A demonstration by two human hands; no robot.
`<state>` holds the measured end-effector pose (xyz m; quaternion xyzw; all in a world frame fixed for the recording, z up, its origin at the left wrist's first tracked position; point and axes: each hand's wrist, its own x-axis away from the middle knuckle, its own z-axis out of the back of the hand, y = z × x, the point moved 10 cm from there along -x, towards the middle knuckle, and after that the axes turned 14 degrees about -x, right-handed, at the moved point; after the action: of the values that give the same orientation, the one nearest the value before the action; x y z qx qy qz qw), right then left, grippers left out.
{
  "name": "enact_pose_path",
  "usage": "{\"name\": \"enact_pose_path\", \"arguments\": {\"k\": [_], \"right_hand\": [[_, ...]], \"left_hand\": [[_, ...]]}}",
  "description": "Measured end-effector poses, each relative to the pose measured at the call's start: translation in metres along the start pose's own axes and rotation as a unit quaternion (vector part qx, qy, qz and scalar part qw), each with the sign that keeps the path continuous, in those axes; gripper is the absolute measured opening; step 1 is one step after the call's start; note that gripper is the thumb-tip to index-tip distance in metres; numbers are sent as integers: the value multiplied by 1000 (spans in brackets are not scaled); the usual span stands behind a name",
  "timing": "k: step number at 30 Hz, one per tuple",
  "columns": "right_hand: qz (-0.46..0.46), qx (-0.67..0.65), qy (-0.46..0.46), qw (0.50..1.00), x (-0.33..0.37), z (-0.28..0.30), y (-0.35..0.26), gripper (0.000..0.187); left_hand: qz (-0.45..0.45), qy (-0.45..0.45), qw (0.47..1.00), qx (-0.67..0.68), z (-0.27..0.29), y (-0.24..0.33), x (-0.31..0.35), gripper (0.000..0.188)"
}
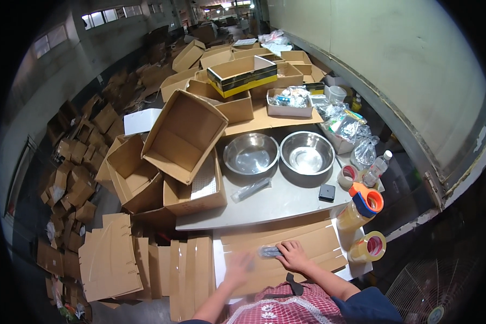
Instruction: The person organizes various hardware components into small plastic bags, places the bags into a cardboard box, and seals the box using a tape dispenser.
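Note:
My right hand (293,256) is closed over the right end of a small clear plastic packet (269,251) with something dark inside that I cannot make out. The packet lies on flat brown cardboard (302,245) in front of me. Left of it, my left hand (240,270) is smeared by motion above the cardboard's left part, and its fingers do not show clearly. A similar long clear packet (251,189) rests on the white table (264,204) farther back.
Two steel bowls (252,171) (329,162) stand behind the packet. An open carton (184,137) leans at left; folded cardboard (109,258) stands below it. At right are an orange tape dispenser (377,202), tape rolls (373,246), a black box (326,193), a bottle (377,169) and a fan (432,291).

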<state>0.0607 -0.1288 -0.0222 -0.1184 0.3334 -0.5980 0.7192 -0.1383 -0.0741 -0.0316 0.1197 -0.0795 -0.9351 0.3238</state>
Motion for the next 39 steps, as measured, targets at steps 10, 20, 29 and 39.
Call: {"name": "enact_pose_path", "arguments": {"k": [10, 20, 29, 39], "right_hand": [[13, 1, 8, 1000, 2, -2, 2, 45], [6, -13, 9, 1000, 2, -2, 3, 45], [-2, -9, -1, 1000, 2, -3, 0, 45], [-3, 12, -10, 1000, -1, -2, -7, 52]], "left_hand": [[3, -52, 998, -31, -18, -8, 4, 76], [7, 7, 1000, -13, 1, 1, 2, 66], [10, 8, 1000, -7, -5, -4, 7, 67], [8, 11, 1000, -10, -8, -5, 7, 69]]}}
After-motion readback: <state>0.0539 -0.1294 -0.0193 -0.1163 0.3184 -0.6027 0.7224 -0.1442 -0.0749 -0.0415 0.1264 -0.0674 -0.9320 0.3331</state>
